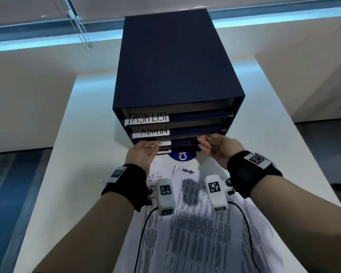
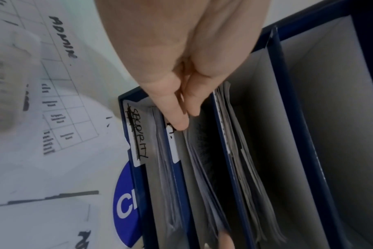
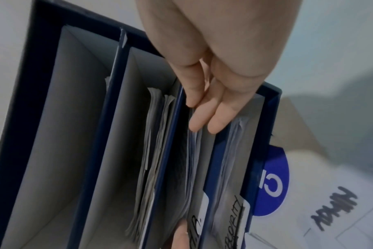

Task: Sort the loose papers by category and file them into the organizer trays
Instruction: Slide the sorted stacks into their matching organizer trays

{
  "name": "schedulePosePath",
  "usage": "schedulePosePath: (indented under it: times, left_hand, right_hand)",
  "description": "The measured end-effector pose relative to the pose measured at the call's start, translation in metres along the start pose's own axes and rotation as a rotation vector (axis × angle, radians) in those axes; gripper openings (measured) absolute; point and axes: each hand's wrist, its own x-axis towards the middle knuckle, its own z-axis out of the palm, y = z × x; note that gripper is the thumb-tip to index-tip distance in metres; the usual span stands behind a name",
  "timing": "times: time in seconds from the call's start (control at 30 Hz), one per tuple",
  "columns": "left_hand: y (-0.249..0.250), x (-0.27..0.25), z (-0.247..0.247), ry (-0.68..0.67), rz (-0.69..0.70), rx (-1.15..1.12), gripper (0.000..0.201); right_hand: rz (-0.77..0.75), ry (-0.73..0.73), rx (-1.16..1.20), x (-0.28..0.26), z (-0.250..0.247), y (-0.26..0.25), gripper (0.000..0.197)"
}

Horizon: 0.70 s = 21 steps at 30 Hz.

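Note:
A navy organizer point(image 1: 175, 66) stands on the white table point(image 1: 83, 174), with trays labelled TASK LIST point(image 1: 147, 117), ADMIN point(image 1: 155, 131), a third, and SECURITY point(image 2: 138, 134) at the bottom. My left hand point(image 1: 144, 152) has straight fingers point(image 2: 179, 123) against the third tray's white label point(image 2: 173, 148) and the sheet edges. My right hand point(image 1: 210, 144) reaches straight fingers point(image 3: 196, 123) into the same tray's right end, touching the stacked papers point(image 3: 192, 160). Loose printed sheets point(image 1: 195, 233) lie under my forearms, and one is marked ADMIN point(image 1: 187, 171).
A round blue sticker point(image 1: 182, 156) lies on the table just in front of the organizer's base. The ADMIN tray holds papers point(image 3: 155, 134); the top slot point(image 3: 79, 118) looks bare. Bare white table flanks the organizer. Wrist camera cables trail over the sheets.

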Motion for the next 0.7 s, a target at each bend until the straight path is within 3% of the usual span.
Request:
schedulePosePath:
  times: [0.1, 0.27, 0.33, 0.43, 0.7]
  left_hand:
    - [-0.001, 0.008, 0.0, 0.017, 0.023, 0.0, 0.022]
    - [-0.002, 0.007, -0.003, -0.039, 0.015, -0.04, 0.019]
    - [-0.003, 0.001, -0.01, -0.106, 0.012, 0.053, 0.029]
    - [-0.008, -0.01, -0.021, -0.151, -0.026, 0.27, 0.038]
    - [-0.049, -0.044, -0.047, -0.125, -0.259, 0.513, 0.018]
  right_hand:
    - [-0.021, 0.003, 0.069, 0.005, 0.009, 0.001, 0.027]
    - [0.008, -0.065, -0.083, 0.006, 0.006, 0.002, 0.025]
    - [0.034, -0.099, -0.174, 0.003, 0.0, 0.003, 0.021]
    - [0.069, -0.12, -0.278, -0.006, -0.012, 0.003, 0.033]
    - [0.151, 0.136, -0.833, -0.039, -0.065, 0.015, 0.012]
